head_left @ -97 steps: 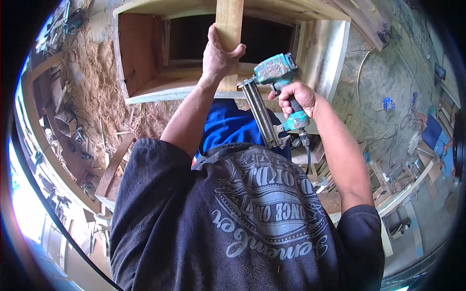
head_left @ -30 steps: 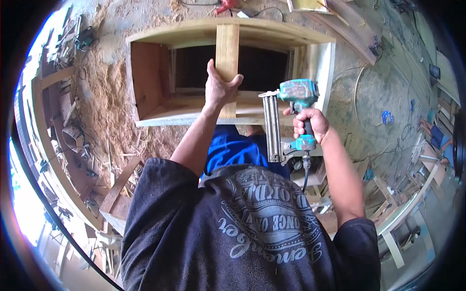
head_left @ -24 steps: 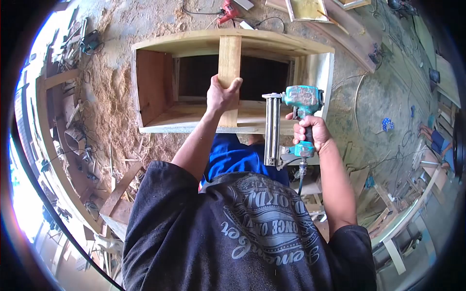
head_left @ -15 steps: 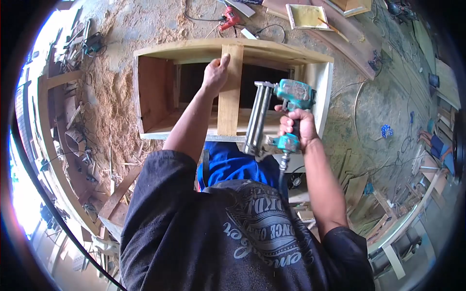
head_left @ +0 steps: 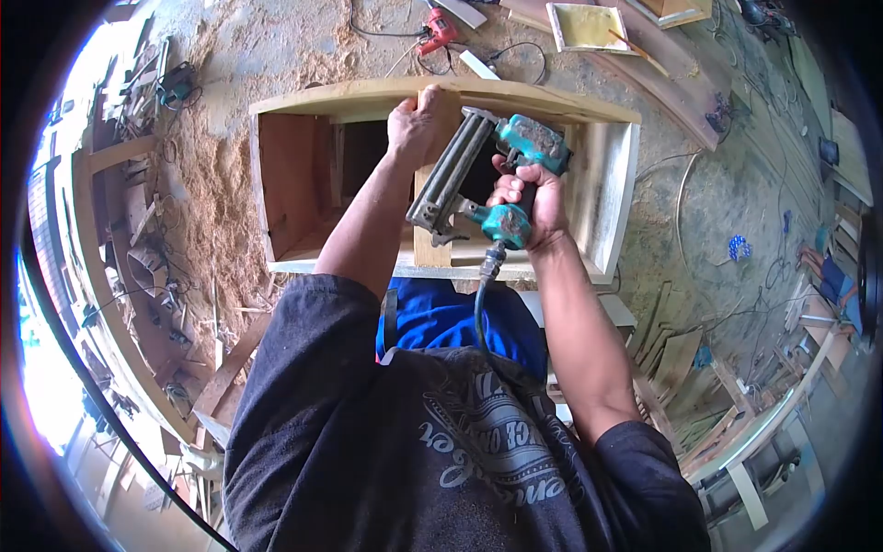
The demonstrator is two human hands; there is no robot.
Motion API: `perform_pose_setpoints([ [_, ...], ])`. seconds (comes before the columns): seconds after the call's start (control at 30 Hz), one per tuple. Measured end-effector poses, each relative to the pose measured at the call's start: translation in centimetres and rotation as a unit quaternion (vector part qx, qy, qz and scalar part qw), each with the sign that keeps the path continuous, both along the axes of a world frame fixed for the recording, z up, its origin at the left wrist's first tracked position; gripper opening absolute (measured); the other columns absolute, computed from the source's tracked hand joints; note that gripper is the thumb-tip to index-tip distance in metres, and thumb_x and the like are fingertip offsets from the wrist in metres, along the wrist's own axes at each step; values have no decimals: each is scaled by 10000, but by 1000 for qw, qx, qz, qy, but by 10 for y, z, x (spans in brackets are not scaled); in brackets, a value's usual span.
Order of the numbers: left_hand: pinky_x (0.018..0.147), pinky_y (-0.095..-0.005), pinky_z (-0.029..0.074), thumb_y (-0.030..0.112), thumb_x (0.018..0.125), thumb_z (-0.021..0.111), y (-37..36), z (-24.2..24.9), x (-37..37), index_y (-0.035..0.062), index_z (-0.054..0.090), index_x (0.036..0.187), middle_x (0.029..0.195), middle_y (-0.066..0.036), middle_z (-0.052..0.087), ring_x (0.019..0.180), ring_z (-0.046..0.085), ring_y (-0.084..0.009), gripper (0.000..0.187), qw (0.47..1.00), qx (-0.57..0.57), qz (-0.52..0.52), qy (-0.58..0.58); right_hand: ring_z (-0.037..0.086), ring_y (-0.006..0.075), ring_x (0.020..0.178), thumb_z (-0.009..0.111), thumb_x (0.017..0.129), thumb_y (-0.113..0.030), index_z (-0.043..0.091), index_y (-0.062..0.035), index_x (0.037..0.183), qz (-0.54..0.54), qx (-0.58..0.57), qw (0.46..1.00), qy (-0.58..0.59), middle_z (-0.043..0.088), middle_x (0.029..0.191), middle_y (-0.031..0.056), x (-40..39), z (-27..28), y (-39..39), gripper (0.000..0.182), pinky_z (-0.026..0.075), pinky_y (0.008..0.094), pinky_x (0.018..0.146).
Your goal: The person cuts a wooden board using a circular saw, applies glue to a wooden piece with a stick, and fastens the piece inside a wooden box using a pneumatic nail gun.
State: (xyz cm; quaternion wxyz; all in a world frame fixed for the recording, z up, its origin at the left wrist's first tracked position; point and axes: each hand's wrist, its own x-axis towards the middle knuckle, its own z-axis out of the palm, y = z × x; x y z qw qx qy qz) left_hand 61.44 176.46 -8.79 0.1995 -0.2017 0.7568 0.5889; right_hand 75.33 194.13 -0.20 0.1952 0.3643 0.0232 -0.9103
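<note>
A wooden cabinet frame (head_left: 317, 101) lies in front of me, its inside dark in the middle. A pale wooden slat (head_left: 432, 255) spans it from the far edge to the near edge. My left hand (head_left: 414, 127) is closed round the far end of this slat, at the frame's far board. In my right hand (head_left: 535, 201) is a teal nail gun (head_left: 535, 140), gripped by its handle. Its long grey magazine (head_left: 451, 170) slants across the slat and hides much of it. An air hose (head_left: 480, 308) runs from the handle's base down toward my lap.
A red power tool (head_left: 438, 32) with a cord lies beyond the frame on the sawdust-covered floor (head_left: 221, 193). A shallow wooden tray (head_left: 589, 28) rests on boards at the far right. Wood offcuts (head_left: 681, 354) lie at the right. Part of another person (head_left: 832, 281) shows at the right edge.
My right hand has carried the nail gun left and away from me, over the slat. My left hand has shifted slightly farther up, to the slat's far end.
</note>
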Motion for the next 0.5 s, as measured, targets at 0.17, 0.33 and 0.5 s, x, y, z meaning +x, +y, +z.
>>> perform_pose_setpoints([
  [0.17,673,-307,506,497,885,650,7,15,-1,-42,684,989,825,-88,678,725,606,-143,550,998,39,39,-42,515,134,540,579,766,-151,576,5,1051,-40,-5,999,18,530,621,-4,-4,-8,-9,325,484,330,664],
  [0.33,676,-323,525,448,922,629,6,21,0,-37,661,1011,859,-104,702,740,649,-161,494,993,100,27,-56,521,130,555,592,745,-150,578,1,1017,-82,-10,996,28,514,604,-11,-13,-12,-21,312,487,329,677],
  [0.5,679,-304,538,411,946,623,10,23,2,2,655,1046,903,-85,706,745,658,-147,422,993,96,36,-63,534,127,577,584,762,-129,568,23,1034,-86,9,996,28,530,623,-4,-17,-10,-24,313,483,318,692],
])
